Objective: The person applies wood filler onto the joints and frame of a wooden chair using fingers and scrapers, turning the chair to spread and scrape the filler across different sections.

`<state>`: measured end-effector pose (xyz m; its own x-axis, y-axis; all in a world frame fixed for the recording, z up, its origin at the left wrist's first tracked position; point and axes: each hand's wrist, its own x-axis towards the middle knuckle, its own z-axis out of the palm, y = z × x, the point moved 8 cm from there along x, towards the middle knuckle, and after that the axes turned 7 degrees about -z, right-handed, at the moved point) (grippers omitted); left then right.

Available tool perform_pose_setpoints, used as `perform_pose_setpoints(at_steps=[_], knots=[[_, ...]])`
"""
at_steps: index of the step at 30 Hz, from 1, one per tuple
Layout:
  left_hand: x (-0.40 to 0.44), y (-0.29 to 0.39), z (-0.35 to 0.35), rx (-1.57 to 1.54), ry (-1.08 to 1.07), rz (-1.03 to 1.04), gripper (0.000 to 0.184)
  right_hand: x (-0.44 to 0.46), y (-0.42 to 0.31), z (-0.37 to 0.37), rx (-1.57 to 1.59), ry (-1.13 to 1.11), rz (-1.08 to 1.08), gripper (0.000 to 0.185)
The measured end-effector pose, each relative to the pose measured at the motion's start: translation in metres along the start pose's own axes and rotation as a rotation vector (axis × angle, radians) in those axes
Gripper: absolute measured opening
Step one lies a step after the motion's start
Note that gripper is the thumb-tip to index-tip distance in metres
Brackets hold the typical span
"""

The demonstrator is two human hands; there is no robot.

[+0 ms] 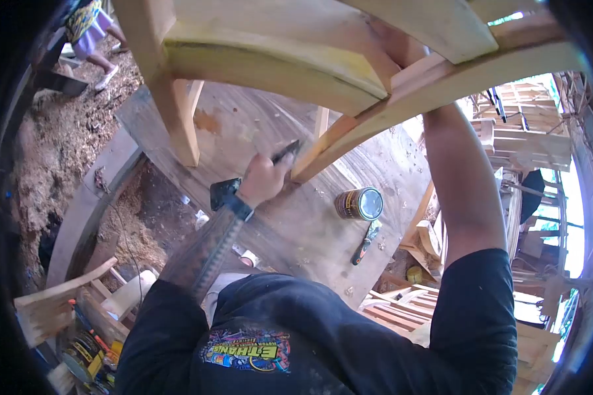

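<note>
A pale wooden chair-like frame (277, 72) with curved rails stands on the worktable (244, 125), its legs on the tabletop. My left hand (265, 179), with a dark band at the wrist, is closed around a dark flat piece (286, 152) next to the lower end of a leg. Blur hides exactly what that piece is. My right arm passes under the long rail, and my right hand (402, 46) is up among the frame's boards, its fingers mostly hidden. A tin can (359, 204) sits on the tabletop, with a paint-smeared putty knife (366, 242) beside it.
Wood shavings (53, 151) cover the ground at left, where another person's legs (95, 56) show. A curved timber (89, 204) lies beside the table. Another tin (82, 355) and tools sit at lower left. Slatted wooden pieces (402, 309) stand at right.
</note>
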<state>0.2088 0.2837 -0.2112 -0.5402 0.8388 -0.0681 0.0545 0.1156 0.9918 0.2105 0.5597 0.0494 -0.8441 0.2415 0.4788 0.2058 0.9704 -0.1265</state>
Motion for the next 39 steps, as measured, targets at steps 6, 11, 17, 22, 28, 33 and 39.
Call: perform_pose_setpoints(at_steps=[6, 11, 17, 22, 28, 33, 39], knots=[[0.009, 0.064, 0.039, -0.105, 0.08, 0.526, 0.039, 0.006, 0.001, 0.0, 0.016, -0.016, 0.039, 0.037], [-0.015, 0.034, 0.067, 0.057, 0.064, 0.562, 0.058, 0.006, 0.007, 0.001, 0.108, -0.051, 0.224, 0.037], [-0.017, -0.005, 0.035, -0.166, -0.198, 0.38, 0.054, 0.018, 0.033, 0.004, 0.27, -0.111, 0.109, 0.036], [0.0, 0.122, 0.029, 0.144, 0.03, 0.898, 0.048, 0.004, 0.025, 0.005, 0.165, 0.004, 0.127, 0.037], [0.006, 0.039, 0.036, 0.301, -0.067, 0.686, 0.057, 0.004, 0.009, 0.004, -0.161, 0.0, -0.181, 0.034], [-0.024, 0.051, 0.036, 0.493, -0.032, 0.775, 0.055, 0.004, 0.0, 0.003, -0.192, -0.005, -0.231, 0.033], [-0.034, 0.137, 0.056, 0.734, 0.271, 1.022, 0.049, 0.003, 0.006, 0.003, -0.044, -0.069, -0.126, 0.032]])
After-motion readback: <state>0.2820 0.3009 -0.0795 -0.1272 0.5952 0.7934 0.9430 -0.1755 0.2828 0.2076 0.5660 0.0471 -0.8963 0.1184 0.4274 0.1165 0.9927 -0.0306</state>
